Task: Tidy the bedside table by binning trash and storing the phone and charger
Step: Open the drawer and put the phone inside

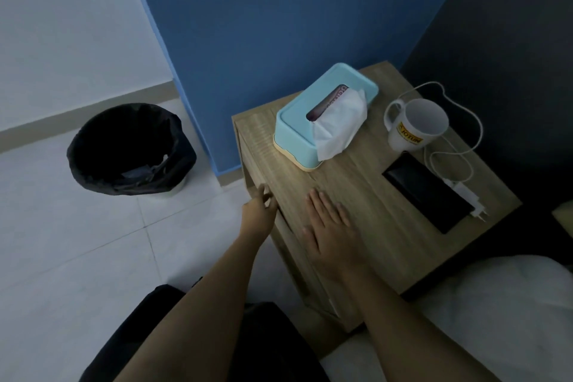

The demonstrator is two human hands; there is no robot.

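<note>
Resting flat near table (356, 170) edge: right hand (333, 232)

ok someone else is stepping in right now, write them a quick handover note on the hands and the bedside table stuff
Left hand: empty, fingers at the bedside table front top edge, by the drawer.
Right hand: open, flat on the tabletop.
Phone lies face up on the right side; charger and its cable beside it.
Bin on the floor to the left.
Done: no loose trash seen on top.
Left: store phone and charger.

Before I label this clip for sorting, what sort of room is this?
Probably a bedroom: a wooden bedside table with a tissue box beside white bedding, and a lined bin on the tiled floor.
</note>
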